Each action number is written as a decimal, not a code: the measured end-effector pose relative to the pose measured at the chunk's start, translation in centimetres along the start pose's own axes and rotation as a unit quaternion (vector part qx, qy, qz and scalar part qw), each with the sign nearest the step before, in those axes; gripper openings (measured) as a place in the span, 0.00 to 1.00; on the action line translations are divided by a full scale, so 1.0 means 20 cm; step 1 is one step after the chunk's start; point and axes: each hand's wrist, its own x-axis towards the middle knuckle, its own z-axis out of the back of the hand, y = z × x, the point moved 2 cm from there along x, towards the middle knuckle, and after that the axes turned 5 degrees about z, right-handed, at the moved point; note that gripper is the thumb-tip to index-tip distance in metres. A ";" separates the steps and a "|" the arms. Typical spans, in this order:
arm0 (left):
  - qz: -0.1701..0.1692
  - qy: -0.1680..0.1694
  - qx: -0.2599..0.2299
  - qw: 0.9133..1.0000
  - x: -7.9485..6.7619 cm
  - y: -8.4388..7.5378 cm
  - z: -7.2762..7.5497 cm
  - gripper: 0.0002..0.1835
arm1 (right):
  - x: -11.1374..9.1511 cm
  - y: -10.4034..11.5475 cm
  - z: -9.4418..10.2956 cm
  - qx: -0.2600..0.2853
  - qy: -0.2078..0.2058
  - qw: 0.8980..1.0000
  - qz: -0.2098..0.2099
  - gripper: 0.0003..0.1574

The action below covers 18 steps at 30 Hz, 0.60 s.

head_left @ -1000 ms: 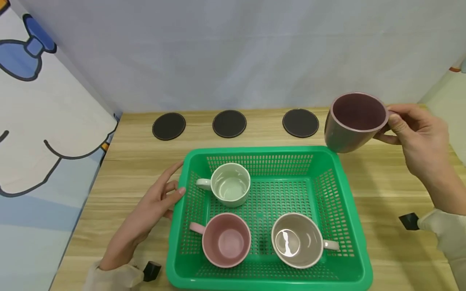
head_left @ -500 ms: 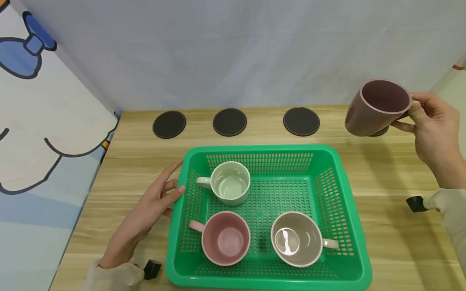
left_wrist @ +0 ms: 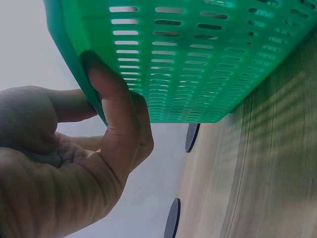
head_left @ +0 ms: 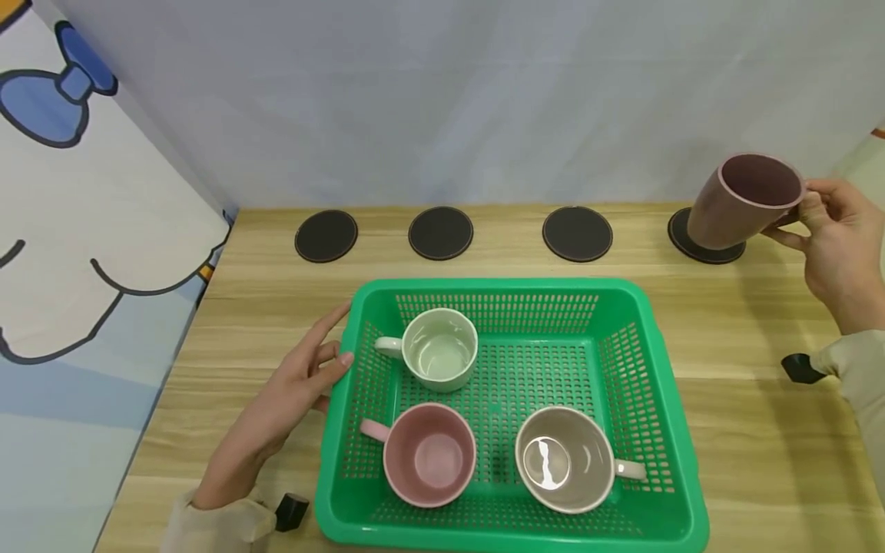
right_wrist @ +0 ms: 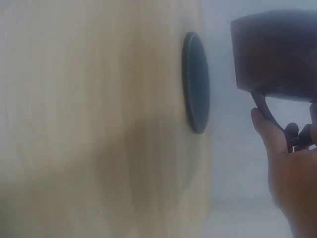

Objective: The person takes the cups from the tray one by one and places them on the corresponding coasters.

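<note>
My right hand grips the handle of a dark mauve mug at the far right. The mug tilts slightly and hangs over the rightmost black coaster; in the right wrist view a gap separates the mug from the coaster. My left hand holds the left rim of a green plastic basket, with fingers curled at the rim in the left wrist view. Inside the basket stand a pale green cup, a pink cup and a beige cup.
Three more black round coasters, left, middle and right, lie in a row behind the basket on the wooden table. A pale cloth wall rises close behind them. A printed panel borders the left side.
My right hand has carried the mauve mug rightward from the basket's back right corner to over the rightmost coaster, and lowered it slightly of late. The left hand and basket stay put.
</note>
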 end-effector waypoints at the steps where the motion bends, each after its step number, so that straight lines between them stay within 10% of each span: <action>1: 0.002 0.000 -0.001 1.000 0.00 0.00 0.00 0.36 | 0.00 -0.01 0.01 -0.002 -0.003 1.000 -0.003 0.18; 18: -0.001 0.008 -0.009 1.000 -0.03 0.00 -0.01 0.36 | 0.00 -0.09 0.13 0.005 -0.056 0.997 -0.053 0.15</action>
